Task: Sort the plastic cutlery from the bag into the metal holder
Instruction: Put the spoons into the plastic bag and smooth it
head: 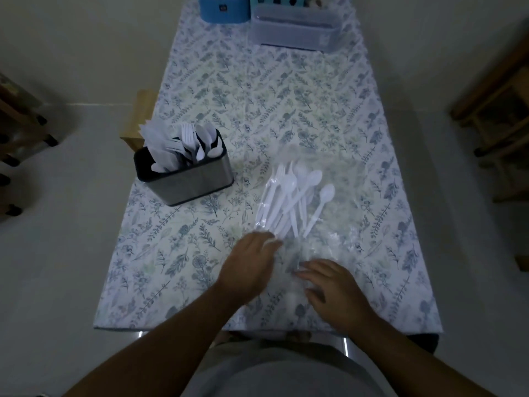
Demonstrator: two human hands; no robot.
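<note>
A clear plastic bag [329, 245] lies on the table with a bunch of white plastic spoons and forks [289, 199] inside it. To the left stands a metal holder [191, 181], with several white forks, spoons and knives upright in it. My left hand [249, 267] rests at the near end of the cutlery handles, its fingertips touching the bag's opening there. My right hand [332, 287] lies flat on the bag's near edge, fingers spread and blurred.
The table [200, 253] has a leaf-patterned cloth. At its far end stand a blue container [221, 8] and a clear plastic box [294, 27]. A wooden stool [140, 116] sits beyond the holder; wooden furniture [498, 116] stands at the right.
</note>
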